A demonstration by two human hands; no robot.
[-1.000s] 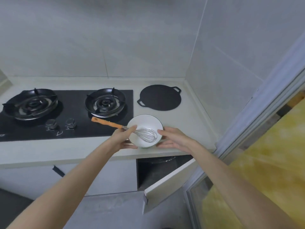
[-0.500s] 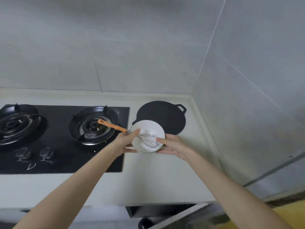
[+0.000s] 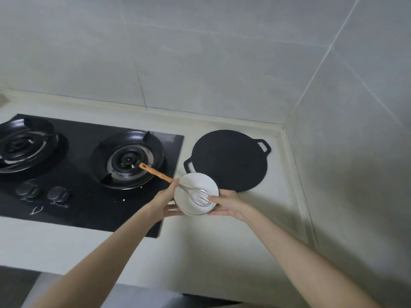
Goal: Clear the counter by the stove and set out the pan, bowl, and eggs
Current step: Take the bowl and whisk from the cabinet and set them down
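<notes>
Both hands are gripping the white bowl (image 3: 193,183): the left hand (image 3: 163,202) is pressing its thumb over the rim and the whisk (image 3: 198,195), while the right hand (image 3: 229,204) is pinching the opposite rim. The bowl is being held just beside the stove (image 3: 84,181), at the near edge of the black pan (image 3: 226,161), over the counter (image 3: 222,241).

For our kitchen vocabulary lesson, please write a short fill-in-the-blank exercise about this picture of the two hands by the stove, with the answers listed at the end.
1. The left hand and the right hand hold a white ____ between them.
2. A whisk with an ____ handle rests in it.
3. The black pan lies on the counter to the ____ of the stove.

Missing words: bowl; orange; right.
</notes>
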